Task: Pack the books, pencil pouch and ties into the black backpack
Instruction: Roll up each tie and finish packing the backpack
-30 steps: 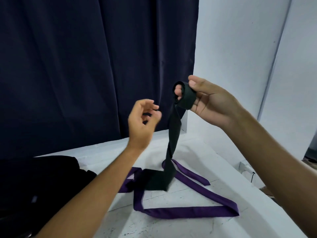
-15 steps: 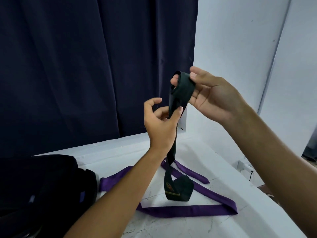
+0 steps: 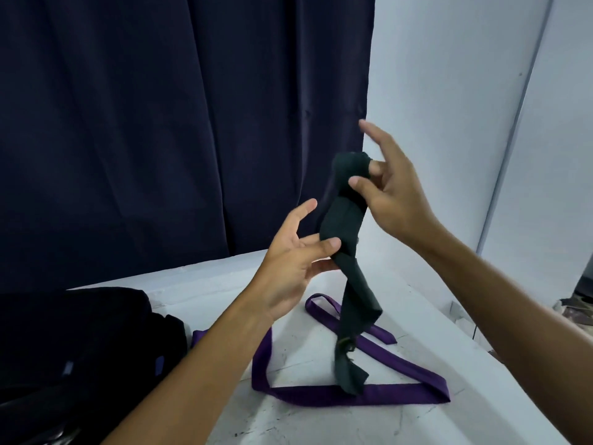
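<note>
The dark green tie [image 3: 341,226] hangs in the air above the white table [image 3: 321,422], its upper end wound around the fingers of the right hand [image 3: 390,200]. The thumb of that hand presses on the wound part, while its index finger stands straight up, clear of the cloth. Lower down, the left hand [image 3: 295,268] meets the tie with its fingers nearly straight and spread, the fingertips touching the strip from the left; whether any finger closes round it cannot be told. Below the left hand the tie twists and drops, and its crumpled wide end reaches down to the table over the purple tie [image 3: 353,393].

The purple tie lies flat on the table in a loose open loop, one end pointing toward the right edge, the other running left to the black backpack [image 3: 80,342]. The backpack sits at the left edge of the table. A dark blue curtain [image 3: 160,123] hangs behind the far edge, with a pale wall [image 3: 449,91] to its right.
</note>
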The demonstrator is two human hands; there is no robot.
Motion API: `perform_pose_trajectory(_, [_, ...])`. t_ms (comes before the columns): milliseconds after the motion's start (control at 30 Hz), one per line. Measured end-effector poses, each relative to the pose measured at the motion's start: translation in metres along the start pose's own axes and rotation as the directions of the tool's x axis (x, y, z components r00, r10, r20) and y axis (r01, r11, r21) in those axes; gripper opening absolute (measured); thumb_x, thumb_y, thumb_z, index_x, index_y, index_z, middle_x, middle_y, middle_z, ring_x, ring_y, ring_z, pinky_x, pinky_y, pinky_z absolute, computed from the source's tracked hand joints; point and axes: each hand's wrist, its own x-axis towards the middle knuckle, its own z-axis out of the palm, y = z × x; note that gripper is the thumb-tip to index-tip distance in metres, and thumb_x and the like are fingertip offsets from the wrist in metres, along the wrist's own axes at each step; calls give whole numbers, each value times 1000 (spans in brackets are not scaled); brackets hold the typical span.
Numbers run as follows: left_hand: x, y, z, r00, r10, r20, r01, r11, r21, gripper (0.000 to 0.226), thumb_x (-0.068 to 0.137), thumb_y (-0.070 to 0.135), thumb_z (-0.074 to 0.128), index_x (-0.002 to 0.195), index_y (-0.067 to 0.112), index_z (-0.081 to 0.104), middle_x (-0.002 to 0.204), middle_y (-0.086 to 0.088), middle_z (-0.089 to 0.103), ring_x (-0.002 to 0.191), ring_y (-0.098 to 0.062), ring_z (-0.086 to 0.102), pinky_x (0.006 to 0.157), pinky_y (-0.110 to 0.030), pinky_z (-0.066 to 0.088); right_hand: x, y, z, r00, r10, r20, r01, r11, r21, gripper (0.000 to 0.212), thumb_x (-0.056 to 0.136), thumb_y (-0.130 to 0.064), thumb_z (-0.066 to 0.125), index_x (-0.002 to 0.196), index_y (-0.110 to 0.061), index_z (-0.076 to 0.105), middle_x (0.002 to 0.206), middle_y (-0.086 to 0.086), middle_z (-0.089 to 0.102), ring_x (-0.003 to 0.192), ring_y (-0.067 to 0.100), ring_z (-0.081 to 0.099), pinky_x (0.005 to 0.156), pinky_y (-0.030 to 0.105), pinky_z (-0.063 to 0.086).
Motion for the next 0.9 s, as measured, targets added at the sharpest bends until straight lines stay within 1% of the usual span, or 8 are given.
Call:
perform_pose_trajectory(100, [3, 8, -8, 990, -80, -112, 65, 989, -136, 54, 93, -5, 50, 139, 22, 41, 89, -14, 71, 87, -24, 69, 79, -36, 58, -6, 8, 2, 983, -23, 184, 58, 980, -190, 62, 98, -2, 48, 153, -22, 27, 58, -3, 38, 56, 10, 40, 59, 13, 39])
perform_pose_trajectory(167, [6, 15, -14, 975, -162, -149, 123, 963, -240, 39, 94, 0, 48, 130, 16, 48, 79, -12, 68, 71, -22, 69, 67, -32, 59, -10, 6, 2, 938, 77, 338, 2, 974, -227, 56, 103, -25, 45, 154, -31, 23, 63, 6, 48, 62, 13, 45, 67, 19, 42])
perform_pose_trajectory(267, [8, 21, -26, 935, -329, -131, 295, 929, -222, 25, 93, 24, 54, 115, 12, 53, 63, -8, 61, 55, -19, 60, 54, -25, 51, -13, 0, -2, 796, 248, 552, -108, 956, -273, 81, 85, -58, 54, 154, -41, 15, 67, 9, 57, 64, 18, 52, 69, 26, 46])
perform_pose_trajectory(400, [13, 20, -42, 884, -441, -155, 439, 897, -45, 40, 91, 34, 62, 121, 9, 55, 56, -2, 52, 41, -11, 49, 42, -18, 42, -11, -3, -10, 580, 391, 715, -195, 918, -344, 102, 78, -25, 80, 152, -44, 13, 89, 3, 73, 78, 13, 68, 81, 22, 51])
perform_pose_trajectory(567, [18, 19, -57, 879, -476, -36, 434, 764, 477, 48, 92, 55, 50, 118, 16, 61, 55, -2, 47, 39, -8, 33, 41, -19, 32, -10, -2, -25, 422, 317, 849, -573, 820, -22, 95, 77, 2, 74, 151, -29, 23, 80, 15, 74, 68, 23, 71, 66, 27, 56])
perform_pose_trajectory(700, [33, 8, -72, 960, -245, -133, 269, 689, 673, 35, 97, 45, 53, 100, 12, 64, 67, -6, 62, 54, -14, 55, 58, -30, 48, -9, -6, -31, 527, 194, 828, -698, 655, 291, 93, 65, -11, 86, 143, -21, 37, 73, 17, 70, 58, 22, 68, 56, 26, 56])
perform_pose_trajectory(800, [36, 0, -71, 960, 109, -257, 37, 862, 506, 9, 95, 20, 61, 97, 12, 63, 73, -4, 70, 67, -16, 63, 68, -34, 50, -5, -17, -26, 683, 287, 672, -691, 552, 466, 77, 73, -2, 74, 141, -15, 41, 70, 14, 69, 57, 18, 68, 53, 25, 55])
perform_pose_trajectory(900, [22, -3, -46, 905, 393, -163, -306, 867, 393, 25, 84, 14, 64, 107, 15, 56, 85, -5, 71, 81, -18, 65, 71, -31, 53, -1, -29, -19, 764, 347, 545, -638, 537, 552, 68, 75, -10, 60, 141, -11, 42, 75, 12, 71, 59, 17, 67, 57, 26, 55])
